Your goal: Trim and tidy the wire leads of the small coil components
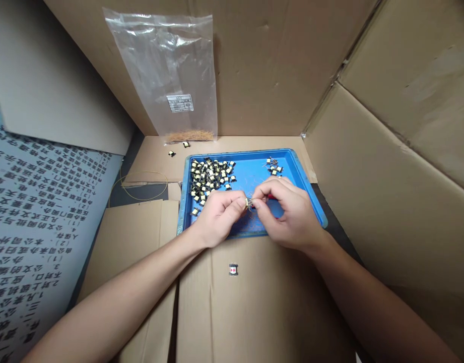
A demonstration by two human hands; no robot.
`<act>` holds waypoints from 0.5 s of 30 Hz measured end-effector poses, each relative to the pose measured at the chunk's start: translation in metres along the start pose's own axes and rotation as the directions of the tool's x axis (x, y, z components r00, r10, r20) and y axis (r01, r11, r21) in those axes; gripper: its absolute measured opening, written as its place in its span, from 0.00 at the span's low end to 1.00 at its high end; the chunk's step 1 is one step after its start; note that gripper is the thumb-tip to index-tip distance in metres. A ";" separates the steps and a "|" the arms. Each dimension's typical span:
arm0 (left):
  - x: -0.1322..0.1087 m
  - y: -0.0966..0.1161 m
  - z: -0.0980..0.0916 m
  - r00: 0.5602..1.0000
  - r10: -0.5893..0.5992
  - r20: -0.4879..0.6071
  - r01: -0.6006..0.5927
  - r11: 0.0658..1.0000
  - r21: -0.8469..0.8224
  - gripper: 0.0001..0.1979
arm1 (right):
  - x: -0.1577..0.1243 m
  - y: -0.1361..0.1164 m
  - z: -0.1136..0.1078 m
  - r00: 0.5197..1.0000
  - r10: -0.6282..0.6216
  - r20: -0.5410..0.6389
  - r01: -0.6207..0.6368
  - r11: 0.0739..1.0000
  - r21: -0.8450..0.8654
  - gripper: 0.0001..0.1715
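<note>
Between the fingertips of my left hand (224, 214) is a small transformer (248, 202) with yellow tape and metal pins, held over the front of a blue tray (295, 171). My right hand (288, 212) is closed in a pinch right at the pin side of this transformer; what exactly its fingers grip is too small to make out. Red parts of some object (270, 196) show behind and below my right fingers, mostly hidden. Many similar yellow-and-black transformers (211, 176) are heaped in the tray's left side, and a smaller group (274, 169) lies at its back right.
A clear plastic bag (171, 65) with short orange wire pieces leans on the cardboard wall behind. Two loose transformers (172, 154) lie left of the tray. Another small transformer (233, 269) with a red-marked white top sits on the cardboard in front. A thin yellow wire (144, 173) loops at left.
</note>
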State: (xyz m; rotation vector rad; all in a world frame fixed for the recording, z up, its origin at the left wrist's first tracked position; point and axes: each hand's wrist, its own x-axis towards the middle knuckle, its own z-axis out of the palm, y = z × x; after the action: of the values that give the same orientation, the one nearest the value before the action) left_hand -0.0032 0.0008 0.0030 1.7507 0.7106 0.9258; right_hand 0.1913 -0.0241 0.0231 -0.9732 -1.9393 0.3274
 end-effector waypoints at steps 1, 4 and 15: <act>0.000 0.000 0.000 1.000 -0.002 0.002 0.002 1.000 -0.003 0.27 | 0.000 0.001 0.000 0.999 -0.051 -0.011 0.050 0.998 -0.048 0.08; 0.000 0.001 0.000 1.000 -0.010 0.013 0.010 1.000 -0.004 0.27 | 0.000 0.005 -0.001 0.990 -0.144 -0.008 0.141 0.981 -0.134 0.08; 0.000 0.001 0.001 0.995 -0.100 -0.006 0.100 0.992 0.075 0.28 | 0.001 0.012 -0.011 0.956 -0.286 0.070 0.291 0.880 -0.376 0.04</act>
State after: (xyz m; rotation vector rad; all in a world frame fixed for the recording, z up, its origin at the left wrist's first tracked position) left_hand -0.0019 0.0003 0.0033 1.7631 0.8362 0.8425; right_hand 0.2059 -0.0171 0.0226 -0.9032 -2.1701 -0.2295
